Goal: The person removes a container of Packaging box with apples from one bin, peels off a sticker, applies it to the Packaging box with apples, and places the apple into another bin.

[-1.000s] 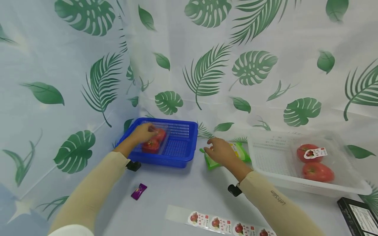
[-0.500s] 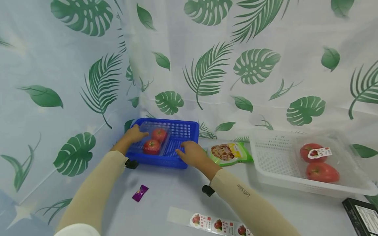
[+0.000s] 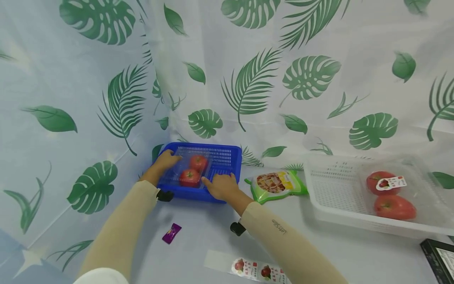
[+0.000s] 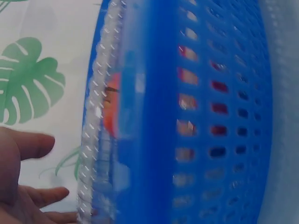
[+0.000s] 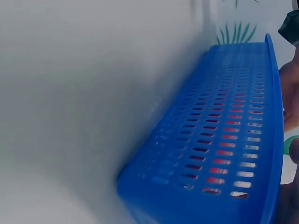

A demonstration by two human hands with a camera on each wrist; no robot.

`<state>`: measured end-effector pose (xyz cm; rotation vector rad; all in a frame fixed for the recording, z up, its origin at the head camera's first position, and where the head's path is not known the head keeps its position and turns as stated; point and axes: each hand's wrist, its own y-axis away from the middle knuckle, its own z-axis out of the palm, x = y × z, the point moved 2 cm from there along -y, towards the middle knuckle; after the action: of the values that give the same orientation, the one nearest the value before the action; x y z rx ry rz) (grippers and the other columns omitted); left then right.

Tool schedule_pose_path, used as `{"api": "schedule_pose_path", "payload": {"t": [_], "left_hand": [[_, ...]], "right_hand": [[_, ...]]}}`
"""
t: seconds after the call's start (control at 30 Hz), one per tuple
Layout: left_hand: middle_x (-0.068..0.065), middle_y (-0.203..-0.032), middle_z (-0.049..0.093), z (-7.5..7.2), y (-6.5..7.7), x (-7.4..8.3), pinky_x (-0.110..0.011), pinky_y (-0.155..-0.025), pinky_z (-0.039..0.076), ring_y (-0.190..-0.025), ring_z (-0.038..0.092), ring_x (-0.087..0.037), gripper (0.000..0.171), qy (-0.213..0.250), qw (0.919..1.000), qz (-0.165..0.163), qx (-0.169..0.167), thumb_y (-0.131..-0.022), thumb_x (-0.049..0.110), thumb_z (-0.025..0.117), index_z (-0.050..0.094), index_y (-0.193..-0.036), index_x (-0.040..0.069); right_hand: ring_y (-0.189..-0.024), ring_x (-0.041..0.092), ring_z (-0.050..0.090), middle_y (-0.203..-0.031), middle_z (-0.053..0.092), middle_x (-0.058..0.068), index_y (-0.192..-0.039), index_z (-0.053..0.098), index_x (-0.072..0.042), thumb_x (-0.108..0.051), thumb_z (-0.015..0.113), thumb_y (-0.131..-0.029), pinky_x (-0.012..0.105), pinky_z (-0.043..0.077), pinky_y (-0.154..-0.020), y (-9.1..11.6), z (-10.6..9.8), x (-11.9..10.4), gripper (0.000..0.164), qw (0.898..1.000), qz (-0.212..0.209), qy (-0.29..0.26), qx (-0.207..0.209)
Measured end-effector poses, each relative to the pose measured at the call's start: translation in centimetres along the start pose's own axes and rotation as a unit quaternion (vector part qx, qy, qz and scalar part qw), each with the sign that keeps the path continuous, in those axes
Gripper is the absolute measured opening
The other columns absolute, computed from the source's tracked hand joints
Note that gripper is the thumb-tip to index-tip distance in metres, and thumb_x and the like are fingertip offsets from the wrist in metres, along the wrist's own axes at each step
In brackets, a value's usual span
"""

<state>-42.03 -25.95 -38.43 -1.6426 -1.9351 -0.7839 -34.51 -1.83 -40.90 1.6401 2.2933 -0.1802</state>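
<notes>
A blue basket (image 3: 198,194) holds a clear plastic box (image 3: 176,179) with two red, tomato-like fruits (image 3: 190,178) in it. My left hand (image 3: 166,161) is at the box's left side, over the basket's left rim; in the left wrist view its thumb (image 4: 35,145) and fingers stand spread alongside the box edge. My right hand (image 3: 221,185) hangs over the basket's front right part, thumb toward the box, fingers loosely extended. Whether either hand touches the box cannot be told. In the right wrist view the basket wall (image 5: 201,126) hides most of the box.
A green snack bag (image 3: 274,185) lies right of the basket. Farther right stands a white basket (image 3: 330,181) with another clear box of two red fruits, one bearing a label (image 3: 391,183). A purple wrapped sweet (image 3: 172,233), a label strip (image 3: 255,270) and a black box (image 3: 434,256) lie nearer.
My right hand has moved left from above the snack bag to over the blue basket. The left hand has drawn back from over the fruits to the box's left side. The box sits slightly farther right.
</notes>
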Motion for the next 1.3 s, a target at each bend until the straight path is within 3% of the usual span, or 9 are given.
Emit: {"api": "schedule_pose_path", "payload": {"t": [0.2, 0.37, 0.47, 0.6, 0.7, 0.83, 0.97, 1.1, 1.3], "left_hand": [[-0.028, -0.148, 0.033, -0.2, 0.0, 0.4, -0.055, -0.109, 0.03, -0.135, 0.032, -0.043, 0.064, 0.012, 0.9996, -0.013, 0.023, -0.098, 0.03, 0.049, 0.03, -0.145, -0.009], [-0.023, -0.146, 0.038, -0.1, 0.0, 0.3, -0.054, -0.102, 0.038, -0.129, 0.039, -0.038, 0.056, 0.083, 0.9964, -0.018, 0.003, -0.101, 0.027, 0.048, 0.036, -0.144, -0.007], [-0.016, -0.118, 0.053, 0.3, -0.2, -0.1, -0.045, -0.09, 0.047, -0.102, 0.051, -0.027, 0.046, 0.153, 0.9874, -0.036, -0.019, -0.102, 0.025, 0.047, 0.045, -0.138, -0.004], [-0.004, -0.091, 0.044, 0.6, -0.6, -0.6, -0.033, -0.073, 0.046, -0.079, 0.046, -0.018, 0.038, 0.211, 0.9746, -0.068, -0.03, -0.103, 0.026, 0.048, 0.05, -0.13, 0.0], [-0.012, -0.117, 0.054, 0.7, -0.8, -0.8, -0.033, -0.078, 0.047, -0.103, 0.054, -0.025, 0.045, 0.229, 0.9699, -0.075, -0.037, -0.102, 0.025, 0.048, 0.045, -0.139, 0.001], [-0.022, -0.144, 0.043, 0.8, -1.0, -0.6, -0.041, -0.092, 0.048, -0.122, 0.049, -0.034, 0.053, 0.262, 0.9604, -0.079, -0.05, -0.102, 0.023, 0.048, 0.035, -0.148, 0.001], [-0.012, -0.101, 0.064, 1.1, -0.9, -0.1, -0.04, -0.086, 0.051, -0.081, 0.062, -0.019, 0.047, 0.282, 0.9557, -0.074, -0.038, -0.101, 0.021, 0.049, 0.043, -0.142, -0.002], [0.004, -0.053, 0.044, 1.1, -0.6, 0.5, -0.027, -0.054, 0.046, -0.044, 0.042, -0.007, 0.037, 0.271, 0.9611, -0.052, -0.009, -0.101, 0.02, 0.05, 0.053, -0.129, -0.005], [0.006, -0.051, 0.041, -0.3, 0.0, 1.8, -0.019, -0.038, 0.032, -0.039, 0.035, -0.005, 0.021, 0.309, 0.9508, -0.022, 0.009, -0.1, 0.018, 0.052, 0.05, -0.084, 0.004]], "right_hand": [[-0.099, 0.029, 0.061, -0.105, 0.066, 0.012, -0.121, 0.064, -0.001, -0.065, 0.024, -0.099, 0.048, 0.049, -0.09, -0.3, 0.3, -0.8, 0.078, 0.997, 0.024, -0.071, -0.037], [-0.101, 0.029, 0.06, -0.112, 0.064, 0.012, -0.129, 0.059, -0.001, -0.06, 0.028, -0.101, 0.048, 0.049, -0.089, -0.3, 0.4, -1.1, 0.072, 0.994, 0.043, -0.089, -0.054], [-0.105, 0.03, 0.059, -0.118, 0.063, 0.013, -0.133, 0.057, -0.002, -0.06, 0.029, -0.1, 0.048, 0.049, -0.091, -0.3, 0.5, -1.3, 0.072, 0.993, 0.062, -0.079, -0.055], [-0.11, 0.031, 0.057, -0.124, 0.061, 0.014, -0.137, 0.053, -0.002, -0.062, 0.032, -0.099, 0.049, 0.047, -0.093, -0.6, 0.8, -1.4, 0.075, 0.992, 0.079, -0.078, -0.067], [-0.112, 0.032, 0.056, -0.128, 0.059, 0.015, -0.139, 0.05, -0.001, -0.063, 0.032, -0.099, 0.05, 0.046, -0.095, -0.8, 0.9, -1.4, 0.076, 0.99, 0.089, -0.076, -0.073], [-0.108, 0.031, 0.057, -0.122, 0.06, 0.014, -0.138, 0.052, -0.001, -0.062, 0.032, -0.099, 0.049, 0.047, -0.094, -1.1, 0.9, -1.3, 0.074, 0.989, 0.092, -0.079, -0.079], [-0.101, 0.029, 0.057, -0.109, 0.061, 0.012, -0.133, 0.056, -0.001, -0.059, 0.034, -0.1, 0.048, 0.047, -0.093, -1.0, 0.6, -0.9, 0.071, 0.987, 0.087, -0.115, -0.077], [-0.104, 0.029, 0.056, -0.111, 0.061, 0.013, -0.132, 0.057, 0.001, -0.058, 0.035, -0.1, 0.049, 0.046, -0.095, -0.7, 0.1, -0.8, 0.07, 0.982, 0.075, -0.156, -0.068], [-0.128, 0.036, 0.045, -0.141, 0.047, 0.019, -0.143, 0.039, 0.005, -0.062, 0.038, -0.097, 0.053, 0.038, -0.103, -0.3, -0.9, -0.6, 0.081, 0.971, 0.069, -0.226, -0.029]]}}
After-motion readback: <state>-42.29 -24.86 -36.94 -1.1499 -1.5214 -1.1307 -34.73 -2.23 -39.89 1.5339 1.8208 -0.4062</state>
